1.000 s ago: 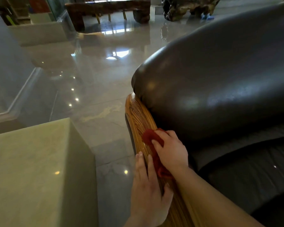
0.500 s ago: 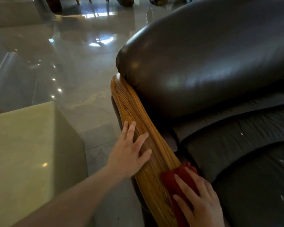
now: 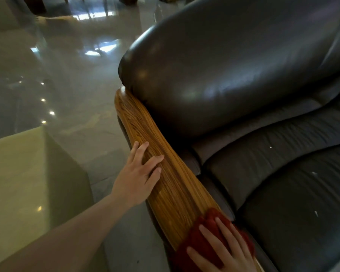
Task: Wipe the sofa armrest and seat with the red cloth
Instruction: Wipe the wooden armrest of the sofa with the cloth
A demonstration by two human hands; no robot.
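In the head view, the long striped wooden sofa armrest (image 3: 161, 173) runs lengthwise from lower right up toward the dark leather back cushion (image 3: 224, 71). The right hand (image 3: 226, 250), fingers spread, presses the crumpled red cloth (image 3: 196, 238) flat on its near end beside the black leather seat (image 3: 283, 193). The left hand (image 3: 137, 179) rests flat, fingers splayed, on the armrest's outer edge midway.

The armrest (image 3: 165, 173) is glossy striped wood. The backrest (image 3: 234, 71) is smooth, shiny dark leather; the seat (image 3: 294, 193) is duller, creased leather. The cloth (image 3: 202, 240) looks fuzzy. The floor (image 3: 67, 79) is polished stone.
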